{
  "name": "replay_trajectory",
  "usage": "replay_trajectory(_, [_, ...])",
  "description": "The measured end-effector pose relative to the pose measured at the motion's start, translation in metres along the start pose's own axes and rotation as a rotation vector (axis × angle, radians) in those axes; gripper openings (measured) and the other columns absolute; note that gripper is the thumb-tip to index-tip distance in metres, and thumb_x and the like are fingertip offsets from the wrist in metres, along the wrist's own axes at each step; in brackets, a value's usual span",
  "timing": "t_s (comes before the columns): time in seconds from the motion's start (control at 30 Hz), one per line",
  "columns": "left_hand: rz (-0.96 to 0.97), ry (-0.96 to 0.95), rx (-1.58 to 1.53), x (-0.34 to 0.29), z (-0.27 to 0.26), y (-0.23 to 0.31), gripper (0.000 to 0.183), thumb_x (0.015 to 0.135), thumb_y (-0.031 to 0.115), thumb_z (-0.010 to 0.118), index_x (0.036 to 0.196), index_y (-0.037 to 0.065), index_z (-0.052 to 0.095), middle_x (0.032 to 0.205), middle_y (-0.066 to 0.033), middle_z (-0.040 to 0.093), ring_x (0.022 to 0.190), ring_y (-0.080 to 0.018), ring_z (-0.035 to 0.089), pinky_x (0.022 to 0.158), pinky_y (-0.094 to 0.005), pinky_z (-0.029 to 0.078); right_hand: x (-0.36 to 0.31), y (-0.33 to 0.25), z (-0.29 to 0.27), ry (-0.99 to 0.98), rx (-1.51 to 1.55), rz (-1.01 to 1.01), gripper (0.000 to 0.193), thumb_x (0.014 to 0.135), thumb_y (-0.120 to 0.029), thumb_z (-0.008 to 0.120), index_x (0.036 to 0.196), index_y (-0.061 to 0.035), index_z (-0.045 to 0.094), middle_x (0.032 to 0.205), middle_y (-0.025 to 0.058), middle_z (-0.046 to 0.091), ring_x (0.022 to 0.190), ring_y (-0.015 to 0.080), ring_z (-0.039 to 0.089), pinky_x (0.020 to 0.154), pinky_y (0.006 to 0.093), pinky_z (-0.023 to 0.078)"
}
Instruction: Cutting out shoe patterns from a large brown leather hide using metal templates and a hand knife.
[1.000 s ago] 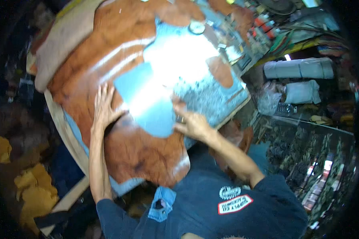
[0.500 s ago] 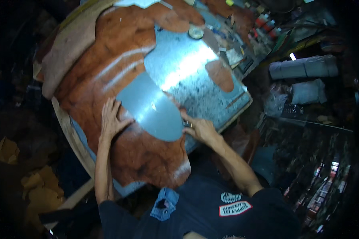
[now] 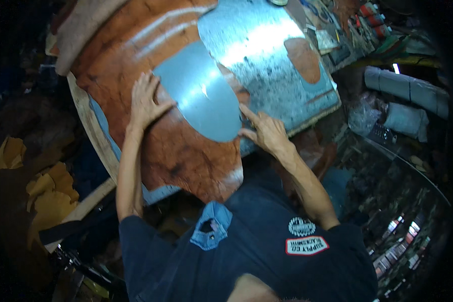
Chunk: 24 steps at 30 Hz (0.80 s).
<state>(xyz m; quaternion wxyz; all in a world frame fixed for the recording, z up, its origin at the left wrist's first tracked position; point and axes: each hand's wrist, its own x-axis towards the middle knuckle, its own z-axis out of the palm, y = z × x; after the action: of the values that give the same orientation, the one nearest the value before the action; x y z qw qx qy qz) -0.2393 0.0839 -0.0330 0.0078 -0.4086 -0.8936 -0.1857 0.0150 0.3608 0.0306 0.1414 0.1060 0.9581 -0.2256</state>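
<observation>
Head view: left hand and right hand press open-palmed, gripping nothing, on opposite edges of a thin, probably stiff, slippery grey template atop limp brown leather.

Two hands, the left hand and the right hand, one grey template at centre, one large brown hide, and one small brown piece at upper right.
</observation>
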Motion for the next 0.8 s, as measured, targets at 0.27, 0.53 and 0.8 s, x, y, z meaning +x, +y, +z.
replay_trajectory(0.27, [0.012, -0.024, 0.114, 0.010, 0.000, -0.010, 0.087, 0.070, 0.061, 0.073, 0.135, 0.009, 0.048, 0.150, -0.0143, 0.033, 0.141, -0.0336, 0.025, 0.114, -0.0493, 0.020, 0.008, 0.007, 0.001, 0.036, 0.067, -0.033, 0.061, 0.082, -0.039, 0.069, 0.137, -0.0240, 0.047, 0.084, 0.0182, 0.064, 0.073, 0.0382, 0.065, 0.059, 0.0479, 0.052])
replay_trajectory(0.53, [0.067, 0.028, 0.101, 0.002, 0.005, -0.011, 0.091, 0.070, 0.063, 0.070, 0.140, 0.012, 0.043, 0.150, -0.0090, 0.034, 0.142, -0.0297, 0.023, 0.116, -0.0485, 0.018, 0.000, 0.000, 0.005, 0.019, 0.019, -0.011, 0.055, 0.084, -0.039, 0.068, 0.133, -0.0238, 0.051, 0.084, 0.0154, 0.063, 0.076, 0.0316, 0.067, 0.060, 0.0449, 0.054])
replay_trajectory(0.8, [0.015, -0.019, 0.038, 0.007, -0.008, 0.008, 0.095, 0.064, 0.060, 0.075, 0.134, 0.002, 0.046, 0.145, -0.0192, 0.039, 0.137, -0.0405, 0.029, 0.112, -0.0522, 0.023, -0.009, -0.001, 0.002, 0.099, -0.029, -0.004, 0.053, 0.084, -0.042, 0.067, 0.132, -0.0285, 0.051, 0.087, 0.0141, 0.062, 0.075, 0.0349, 0.065, 0.063, 0.0470, 0.052])
